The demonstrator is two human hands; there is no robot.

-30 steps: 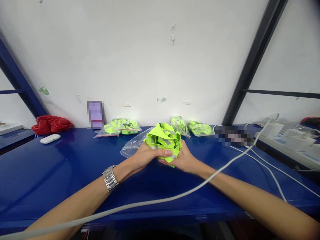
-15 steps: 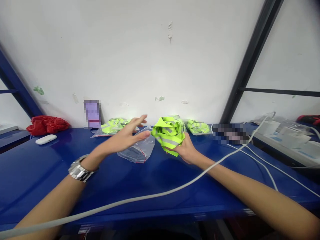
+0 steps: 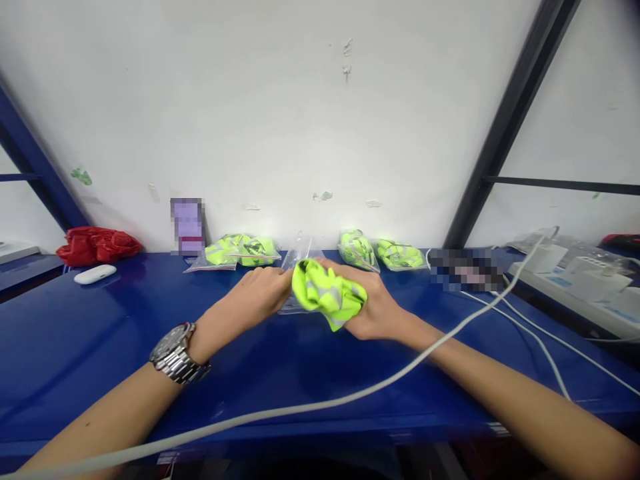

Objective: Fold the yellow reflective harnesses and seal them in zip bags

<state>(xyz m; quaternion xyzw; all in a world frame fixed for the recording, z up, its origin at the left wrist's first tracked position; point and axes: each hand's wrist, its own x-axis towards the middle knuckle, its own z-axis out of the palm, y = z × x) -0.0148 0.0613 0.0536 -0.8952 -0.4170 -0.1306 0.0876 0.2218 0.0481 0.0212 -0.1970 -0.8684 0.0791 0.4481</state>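
Note:
My right hand (image 3: pixel 373 303) is closed around a bunched neon-yellow reflective vest (image 3: pixel 327 293), its grey stripes showing in the folds. Against the vest's left side is my left hand (image 3: pixel 263 290), its fingers curled and partly hidden. It appears to grip a clear plastic bag (image 3: pixel 293 308), which rises behind the vest and is largely covered by it. The vest is in front of the bag; whether any of it is inside cannot be seen.
Bagged yellow vests (image 3: pixel 257 250) lie by the wall at left, with two more packets (image 3: pixel 357 250) at right. A white cable (image 3: pixel 320 405) crosses in front. A red bundle (image 3: pixel 97 245), white case (image 3: pixel 95 274), phone (image 3: pixel 188 227) and chargers (image 3: pixel 595 277) are around the blue table (image 3: pixel 240 373).
My left hand has gone from spread fingers to a closed grip beside the vest. The vest has come lower and nearer, and the clear bag has shifted right and risen.

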